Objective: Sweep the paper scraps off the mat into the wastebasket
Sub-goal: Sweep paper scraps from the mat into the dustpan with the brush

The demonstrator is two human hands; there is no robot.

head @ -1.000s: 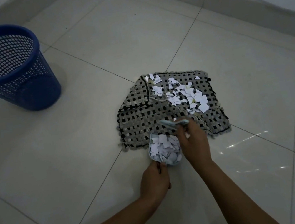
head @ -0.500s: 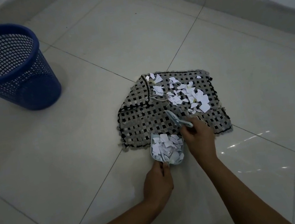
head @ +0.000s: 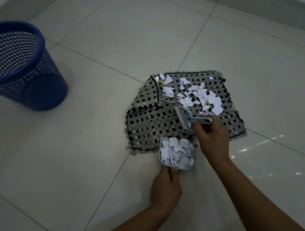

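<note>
- Since a second ago: right hand [head: 213, 138] has carried the small brush [head: 187, 118] from just above the pan out toward the mat's centre; its head now sits at the near edge of the scrap pile. Left hand and pan have barely moved.
- Right hand: closed round the brush handle, bristles down on the weave.
- Left hand [head: 167, 188]: clamped on the handle of the dustpan [head: 176, 154], pan mouth butted against the mat's near edge.
- Pan already heaped with scraps. Main risk: another stroke overtops it and spills onto the tiles.
- Paper scraps [head: 196, 94] not yet swept lie on the far right half of the mat [head: 149, 124], a few up by the folded far-left corner.
- Risk: open weave snags bits; the brush may flick them sideways off the mat rather than into the pan.
- Risk: mat looks light and is already rucked at one corner, so a hard pull could drag it over the pan lip.
- Wastebasket [head: 10, 66]: blue mesh, upright, well apart to the far left. Carrying a heaped pan that far may shed scraps; small bits could also fall through the mesh.
- Floor [head: 124, 39]: glossy pale tiles, grey grout lines, light glare at right.
- Room dim; pale wall and skirting run along the top right.
</note>
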